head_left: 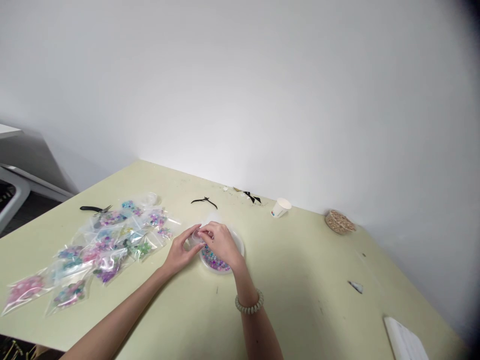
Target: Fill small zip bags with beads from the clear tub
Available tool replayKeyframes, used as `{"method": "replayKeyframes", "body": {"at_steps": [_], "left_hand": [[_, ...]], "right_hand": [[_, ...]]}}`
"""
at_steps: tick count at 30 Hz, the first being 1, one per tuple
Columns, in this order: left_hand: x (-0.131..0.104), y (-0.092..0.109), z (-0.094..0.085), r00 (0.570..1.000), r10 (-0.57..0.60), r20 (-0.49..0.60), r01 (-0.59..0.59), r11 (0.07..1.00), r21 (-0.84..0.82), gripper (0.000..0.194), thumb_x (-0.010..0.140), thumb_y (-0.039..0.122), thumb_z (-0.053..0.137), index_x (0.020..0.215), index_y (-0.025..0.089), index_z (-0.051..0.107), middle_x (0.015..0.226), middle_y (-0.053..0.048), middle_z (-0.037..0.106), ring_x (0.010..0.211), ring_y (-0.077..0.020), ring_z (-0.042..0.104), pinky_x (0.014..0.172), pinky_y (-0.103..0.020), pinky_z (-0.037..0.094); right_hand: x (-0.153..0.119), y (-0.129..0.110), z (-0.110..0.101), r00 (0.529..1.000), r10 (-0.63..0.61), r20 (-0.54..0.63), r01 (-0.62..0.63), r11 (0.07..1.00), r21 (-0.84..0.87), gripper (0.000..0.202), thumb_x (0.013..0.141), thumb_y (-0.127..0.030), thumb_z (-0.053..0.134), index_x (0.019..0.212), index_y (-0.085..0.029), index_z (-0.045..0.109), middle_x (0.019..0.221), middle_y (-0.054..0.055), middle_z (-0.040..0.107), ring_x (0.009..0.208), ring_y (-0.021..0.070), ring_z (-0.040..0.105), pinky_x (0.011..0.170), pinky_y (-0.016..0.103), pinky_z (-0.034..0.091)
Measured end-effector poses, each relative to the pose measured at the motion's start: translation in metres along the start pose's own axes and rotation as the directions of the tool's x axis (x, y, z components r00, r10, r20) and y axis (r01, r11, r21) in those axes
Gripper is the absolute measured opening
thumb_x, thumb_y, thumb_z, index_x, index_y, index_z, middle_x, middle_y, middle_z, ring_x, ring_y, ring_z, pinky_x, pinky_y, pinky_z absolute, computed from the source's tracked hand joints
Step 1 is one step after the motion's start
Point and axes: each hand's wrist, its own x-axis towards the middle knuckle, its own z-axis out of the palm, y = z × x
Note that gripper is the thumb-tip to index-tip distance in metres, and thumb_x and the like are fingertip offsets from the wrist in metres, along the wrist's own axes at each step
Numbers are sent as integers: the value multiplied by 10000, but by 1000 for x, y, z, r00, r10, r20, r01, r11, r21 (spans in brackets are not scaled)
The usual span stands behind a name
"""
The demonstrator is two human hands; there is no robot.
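Note:
A round white dish of small purple, blue and pink beads sits on the table, partly hidden by my right hand. My left hand curves its thumb and fingers around a small clear round piece at the dish's left edge; its exact kind does not show. Over the dish, my right hand pinches thumb and fingertips together beside that clear piece. Whatever lies between those fingertips is too small to make out. A beaded bracelet circles my right wrist.
Several clear bags of coloured beads spread over the table's left side. Black-handled pliers lie behind them, and a second pair of pliers beyond my hands. A paper cup and a tub of tan bits are near the wall.

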Motion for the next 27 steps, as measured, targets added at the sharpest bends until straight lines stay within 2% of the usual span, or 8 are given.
{"method": "replayKeyframes", "body": {"at_steps": [9, 15, 27], "left_hand": [[0, 3, 0, 1000, -23, 3, 23, 1000, -6, 529, 762, 425, 626, 1216, 165, 552, 1220, -122, 619, 1128, -276, 571, 983, -446, 438], [0, 6, -1, 1000, -15, 7, 15, 1000, -7, 536, 761, 427, 625, 1209, 142, 554, 1212, -139, 620, 1117, -278, 578, 978, -438, 443], [1, 4, -1, 999, -34, 29, 34, 999, -3, 539, 764, 446, 615, 1219, 167, 539, 1230, -127, 609, 1132, -273, 565, 995, -455, 423]], "right_hand": [[-1, 1, -2, 1000, 19, -20, -19, 1000, 11, 136, 864, -172, 542, 848, -171, 677, 835, 29, 654, 748, 116, 569, 718, 221, 390], [-2, 2, -4, 999, 51, 18, -50, 998, -30, 146, 869, -185, 539, 849, -172, 682, 817, 32, 657, 737, 121, 568, 692, 220, 374], [-2, 0, -4, 998, 56, 39, -54, 997, -51, 160, 885, -187, 522, 878, -162, 680, 875, 47, 675, 773, 128, 586, 714, 215, 380]]}}
